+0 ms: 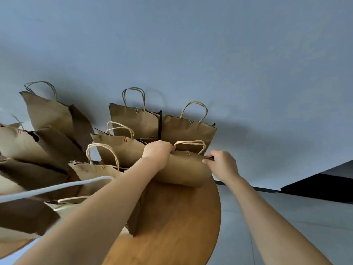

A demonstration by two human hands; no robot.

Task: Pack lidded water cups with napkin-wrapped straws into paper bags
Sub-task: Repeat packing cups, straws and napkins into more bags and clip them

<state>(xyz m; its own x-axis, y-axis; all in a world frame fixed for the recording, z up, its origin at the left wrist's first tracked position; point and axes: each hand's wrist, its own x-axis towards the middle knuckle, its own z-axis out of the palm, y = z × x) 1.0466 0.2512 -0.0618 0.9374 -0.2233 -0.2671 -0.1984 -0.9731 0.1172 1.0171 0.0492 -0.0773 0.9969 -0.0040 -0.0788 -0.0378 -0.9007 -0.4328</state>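
At tabletop (172,226) right edge, both hands grip the bag (183,169) by its top: L hand (157,152) curled on left corner, R hand (219,163) pinching right corner. Risk: bag overhangs edge, could tip off; cup inside unseen, may spill. Other bags (133,121) crowd behind.

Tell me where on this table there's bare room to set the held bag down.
Bare wood shows on the round wooden table, below the brown paper bag gripped by the left hand and right hand, out to the table's right rim. The left side and the back by the grey wall are crowded with clipped paper bags.
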